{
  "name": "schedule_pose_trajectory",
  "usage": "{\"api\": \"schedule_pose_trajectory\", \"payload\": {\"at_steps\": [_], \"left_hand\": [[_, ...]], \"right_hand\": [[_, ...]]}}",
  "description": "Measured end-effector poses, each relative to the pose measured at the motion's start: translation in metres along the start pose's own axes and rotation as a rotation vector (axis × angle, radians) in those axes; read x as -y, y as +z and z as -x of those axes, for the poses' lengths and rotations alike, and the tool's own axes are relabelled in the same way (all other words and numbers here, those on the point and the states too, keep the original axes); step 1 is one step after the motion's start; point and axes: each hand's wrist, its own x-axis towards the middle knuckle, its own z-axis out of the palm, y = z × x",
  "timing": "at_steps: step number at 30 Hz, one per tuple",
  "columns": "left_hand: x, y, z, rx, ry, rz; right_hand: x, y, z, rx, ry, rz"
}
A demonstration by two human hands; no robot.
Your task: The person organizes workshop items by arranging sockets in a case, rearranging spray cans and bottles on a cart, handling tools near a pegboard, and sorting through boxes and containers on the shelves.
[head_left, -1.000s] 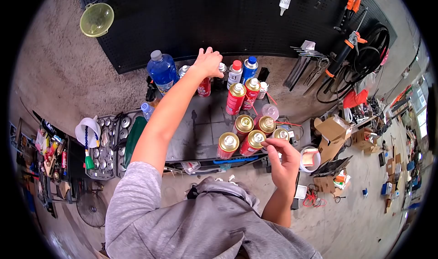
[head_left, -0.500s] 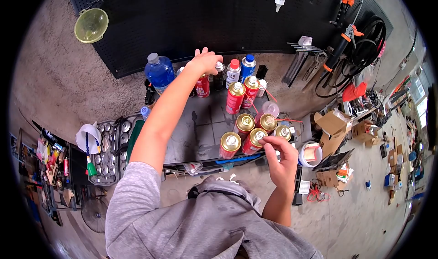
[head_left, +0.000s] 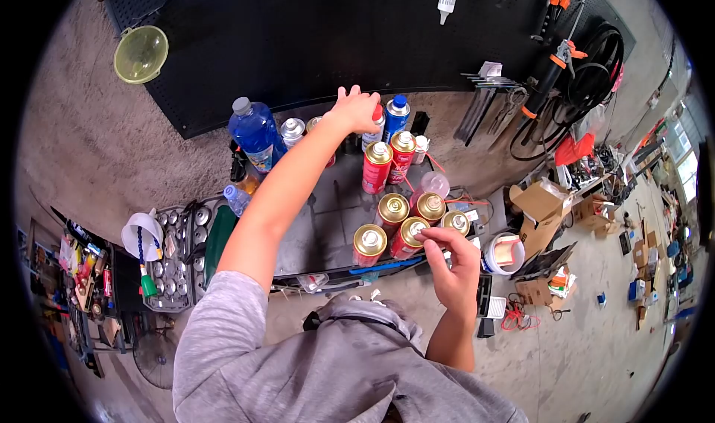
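Note:
My left hand reaches across the bench to the back row, its fingers spread beside the red cap of a spray can that it partly hides. Right of that can stands a blue-capped can. In front are two red spray cans with gold tops. My right hand hovers at the front edge, fingers loosely bent and thumb apart, close to the nozzle of a red can. Around it stand several similar red cans. Nothing shows inside the right hand.
The bench top stands against a black pegboard with hanging tools. A bottle of blue liquid is at the back left. A white bucket stands right of the bench, and a tray of round metal parts lies left.
My left hand has shifted right along the back row, from a silver-topped can to the red-capped one. My right hand has hardly moved. The whole view has shifted slightly.

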Motion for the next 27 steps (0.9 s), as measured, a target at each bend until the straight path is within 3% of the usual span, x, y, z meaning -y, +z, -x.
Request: {"api": "schedule_pose_trajectory", "payload": {"at_steps": [21,27], "left_hand": [[-0.003,0.009,-0.006,-0.056,-0.046,0.095],[-0.003,0.01,-0.002,-0.046,-0.045,0.056]], "right_hand": [[-0.007,-0.036,0.0,-0.005,0.022,0.062],[-0.005,-0.077,-0.024,-0.155,-0.098,0.112]]}}
